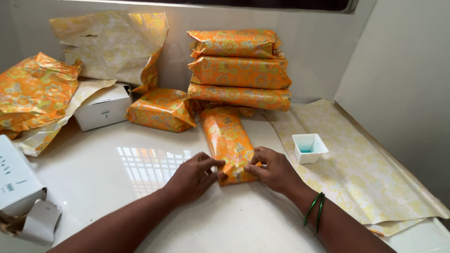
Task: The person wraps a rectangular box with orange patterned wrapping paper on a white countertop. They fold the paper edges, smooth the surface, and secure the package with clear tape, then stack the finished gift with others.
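With both hands, left (194, 174) and right (272, 169), pinching the orange wrapped parcel's (228, 140) near end mid-bench (140, 164), I fear the fold springing open if either slackens.

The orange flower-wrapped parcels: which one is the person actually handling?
The long wrapped parcel lying alone at the table's middle, its near end pinched between the left hand and right hand. The others sit untouched by the wall: three stacked, one beside.
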